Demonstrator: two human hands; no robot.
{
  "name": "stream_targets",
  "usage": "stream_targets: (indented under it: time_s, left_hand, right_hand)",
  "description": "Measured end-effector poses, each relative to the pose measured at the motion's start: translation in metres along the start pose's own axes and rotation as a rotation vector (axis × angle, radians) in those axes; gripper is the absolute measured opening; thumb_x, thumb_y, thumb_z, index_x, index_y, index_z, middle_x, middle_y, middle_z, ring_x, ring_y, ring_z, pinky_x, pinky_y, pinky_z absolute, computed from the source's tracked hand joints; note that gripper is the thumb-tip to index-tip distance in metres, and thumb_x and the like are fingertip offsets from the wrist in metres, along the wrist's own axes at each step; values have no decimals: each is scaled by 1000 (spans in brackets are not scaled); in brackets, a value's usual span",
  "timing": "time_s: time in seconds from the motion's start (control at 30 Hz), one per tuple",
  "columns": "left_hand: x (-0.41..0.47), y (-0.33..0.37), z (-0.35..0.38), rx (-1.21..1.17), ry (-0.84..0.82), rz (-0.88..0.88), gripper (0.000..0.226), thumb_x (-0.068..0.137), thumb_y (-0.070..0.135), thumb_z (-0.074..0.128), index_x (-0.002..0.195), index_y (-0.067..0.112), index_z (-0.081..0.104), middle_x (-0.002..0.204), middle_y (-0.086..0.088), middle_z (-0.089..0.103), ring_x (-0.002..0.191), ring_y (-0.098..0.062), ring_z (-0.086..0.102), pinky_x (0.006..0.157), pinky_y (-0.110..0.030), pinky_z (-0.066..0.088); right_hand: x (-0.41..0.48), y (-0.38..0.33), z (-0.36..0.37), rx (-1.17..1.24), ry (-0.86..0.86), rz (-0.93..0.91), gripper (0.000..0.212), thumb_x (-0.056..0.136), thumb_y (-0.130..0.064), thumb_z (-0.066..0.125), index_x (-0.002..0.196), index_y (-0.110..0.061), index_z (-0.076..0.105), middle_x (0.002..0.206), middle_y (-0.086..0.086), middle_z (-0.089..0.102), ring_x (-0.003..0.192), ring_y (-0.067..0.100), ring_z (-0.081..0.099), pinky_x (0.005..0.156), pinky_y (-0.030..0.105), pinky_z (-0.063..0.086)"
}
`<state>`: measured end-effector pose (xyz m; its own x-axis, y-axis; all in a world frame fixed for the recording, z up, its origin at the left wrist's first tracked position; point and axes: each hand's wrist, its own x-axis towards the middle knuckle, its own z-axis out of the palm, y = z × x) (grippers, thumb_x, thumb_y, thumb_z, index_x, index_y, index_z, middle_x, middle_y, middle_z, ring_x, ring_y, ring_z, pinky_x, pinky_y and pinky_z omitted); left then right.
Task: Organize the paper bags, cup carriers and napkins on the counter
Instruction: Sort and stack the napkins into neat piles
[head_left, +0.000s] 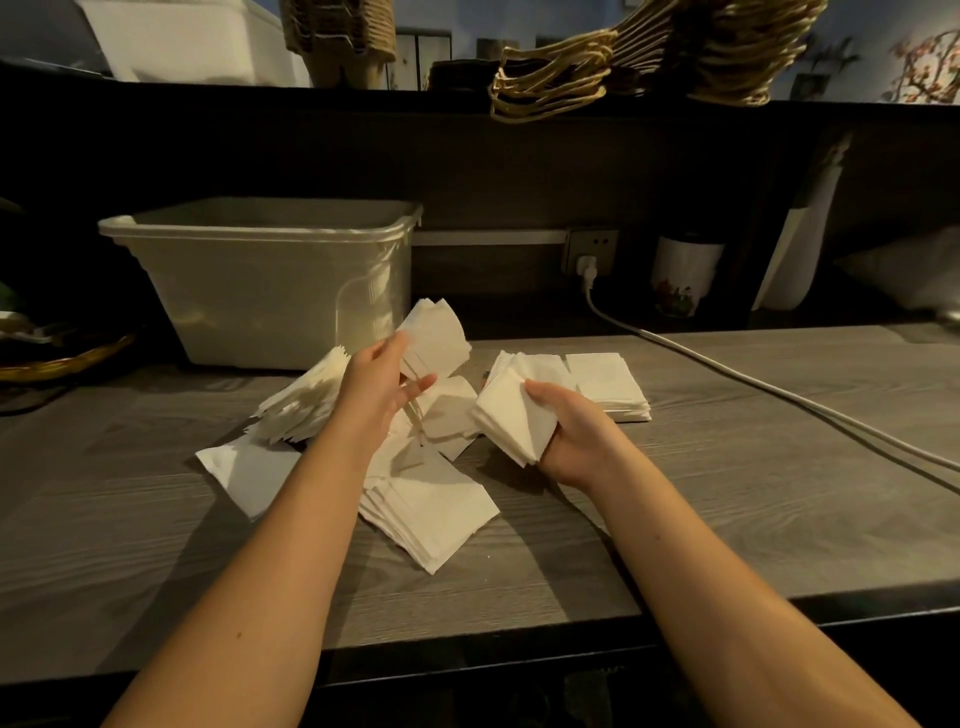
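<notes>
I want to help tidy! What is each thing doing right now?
left hand: pinches a few napkins, lifted
right hand: grips a napkin bundle
neat stack: squared, on the counter
loose napkins: scattered on counter
bin: upright, no lid
plug: in the socket

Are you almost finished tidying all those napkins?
Not yet. Done: one neat stack sits on the counter. In hand: the left hand pinches a few napkins, the right hand grips a squared bundle. Left: the fanned pile and loose pile lie messy; the paper bags on the shelf look untidy.
</notes>
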<state>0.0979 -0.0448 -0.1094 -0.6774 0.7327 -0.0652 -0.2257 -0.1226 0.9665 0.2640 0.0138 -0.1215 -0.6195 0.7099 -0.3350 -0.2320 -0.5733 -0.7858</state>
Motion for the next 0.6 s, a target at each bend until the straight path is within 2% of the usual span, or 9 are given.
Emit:
stream_targets:
  time_s: [0.07, 0.13, 0.2, 0.3, 0.37, 0.43, 0.5, 0.6]
  left_hand:
    - [-2, 1, 3, -130, -11, -3, 21, 96, 21, 51, 112, 8, 51, 115, -10, 54, 102, -22, 58, 78, -28, 55]
    - [-8, 1, 11, -124, -43, 60, 18, 96, 19, 49, 111, 9, 52, 115, -7, 53, 103, -19, 58, 83, -29, 54]
    - [-16, -2, 18, 99, -81, 246, 15, 97, 18, 45, 103, 11, 56, 102, -2, 56, 98, -13, 57, 83, -25, 51]
    - [-24, -11, 19, 562, -215, 632, 21, 98, 22, 42, 91, 11, 59, 80, 1, 58, 76, -3, 55, 68, -15, 44]
    - [-27, -14, 19, 722, -301, 759, 19, 98, 20, 44, 93, 14, 61, 80, 10, 57, 74, 4, 53, 62, -6, 40]
    - [-28, -16, 19, 802, -356, 796, 23, 96, 23, 45, 99, 11, 64, 90, 8, 59, 80, 3, 52, 65, -4, 40]
    - [-26, -17, 19, 853, -394, 802, 34, 89, 31, 42, 102, 9, 65, 99, 3, 61, 87, -2, 52, 68, -6, 41]
    - [-25, -18, 16, 843, -472, 759, 38, 80, 43, 37, 95, 22, 65, 105, 5, 61, 99, -6, 53, 79, -14, 44]
  right_hand:
    - [-2, 2, 2, -51, -54, 33, 29, 97, -14, 47, 124, -5, 44, 98, 15, 62, 86, 26, 62, 67, 39, 54]
    - [-3, 3, 4, -34, -91, 74, 28, 98, -15, 45, 125, -6, 44, 98, 16, 63, 86, 26, 63, 61, 37, 58]
    - [-4, 4, 4, 36, -118, 107, 25, 100, -19, 42, 120, -7, 48, 97, 17, 65, 86, 27, 64, 58, 37, 59]
    - [-2, 5, 4, 133, -197, 109, 37, 103, -30, 32, 120, -7, 54, 96, 17, 70, 81, 28, 70, 63, 39, 59]
    - [0, 5, 2, 174, -232, 98, 47, 103, -37, 26, 125, -6, 53, 101, 19, 69, 85, 30, 69, 69, 42, 58]
    - [3, 4, 0, 218, -222, 88, 59, 101, -49, 21, 130, -7, 51, 110, 21, 65, 93, 32, 66, 73, 44, 57]
    - [4, 4, -2, 230, -216, 70, 66, 97, -58, 20, 129, -9, 52, 110, 20, 66, 93, 32, 65, 73, 42, 57]
    - [2, 4, -3, 168, -216, 65, 54, 97, -51, 32, 120, -9, 57, 95, 17, 70, 81, 27, 69, 72, 36, 57]
